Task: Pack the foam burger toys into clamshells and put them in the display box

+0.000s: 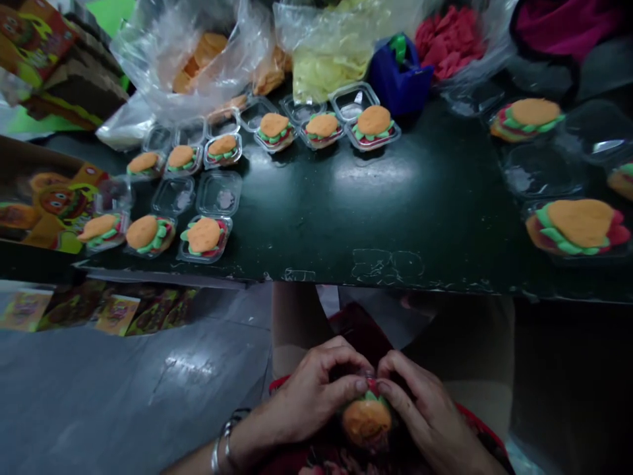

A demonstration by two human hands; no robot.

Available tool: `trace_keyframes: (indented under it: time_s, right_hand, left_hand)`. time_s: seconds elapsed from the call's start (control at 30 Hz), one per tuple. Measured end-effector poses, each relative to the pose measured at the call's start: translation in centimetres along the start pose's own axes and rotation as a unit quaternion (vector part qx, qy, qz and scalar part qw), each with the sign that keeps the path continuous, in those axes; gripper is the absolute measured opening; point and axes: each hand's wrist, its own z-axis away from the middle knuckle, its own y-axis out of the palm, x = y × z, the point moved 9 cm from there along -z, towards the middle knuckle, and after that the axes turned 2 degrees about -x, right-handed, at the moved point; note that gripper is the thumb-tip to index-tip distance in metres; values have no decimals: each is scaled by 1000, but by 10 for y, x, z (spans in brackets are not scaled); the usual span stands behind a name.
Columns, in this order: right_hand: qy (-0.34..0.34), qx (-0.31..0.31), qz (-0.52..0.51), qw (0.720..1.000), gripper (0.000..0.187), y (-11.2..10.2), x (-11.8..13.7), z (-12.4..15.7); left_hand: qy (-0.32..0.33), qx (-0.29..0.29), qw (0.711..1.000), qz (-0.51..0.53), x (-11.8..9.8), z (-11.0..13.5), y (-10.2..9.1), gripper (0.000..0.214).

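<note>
Low over my lap, a small toy burger [366, 422] with an orange bun top, green leaf pieces and red bits sits between my two hands. My left hand [321, 389], with bracelets at the wrist, has its thumb and fingers closed at the burger's far edge. My right hand [425, 409] pinches at the same edge from the other side. A bit of clear plastic seems to show by the fingertips, but blur hides whether a box surrounds the burger. On the table ahead, similar burgers [204, 235] sit in open clear plastic boxes [219, 192].
Along the back of the dark green table [297, 218] are plastic bags of orange pieces [205, 56], yellow pieces [329, 72] and red pieces [450, 43]. A blue tape dispenser [400, 79] stands between them. Printed cartons [59, 198] are at left; more boxed burgers [576, 224] at right.
</note>
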Motion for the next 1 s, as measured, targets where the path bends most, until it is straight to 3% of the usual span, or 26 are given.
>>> trace_keyframes:
  time_s: [0.17, 0.33, 0.5, 0.8, 1.0]
  right_hand:
    - [-15, -8, 4, 1000, 18, 8, 3, 3]
    - [-67, -55, 24, 996, 17, 10, 13, 10]
    - [-97, -62, 51, 992, 16, 10, 26, 14]
    - [-24, 72, 107, 991, 17, 37, -1, 10]
    - [5, 92, 58, 994, 18, 29, -9, -9]
  left_hand:
    - [1, -11, 1000, 13, 2, 2, -1, 13]
    - [10, -37, 999, -18, 2, 11, 1, 13]
    - [15, -25, 999, -44, -2, 18, 5, 17]
    - [-60, -47, 996, -53, 29, 26, -1, 13]
    - [-76, -55, 996, 12, 25, 13, -5, 15]
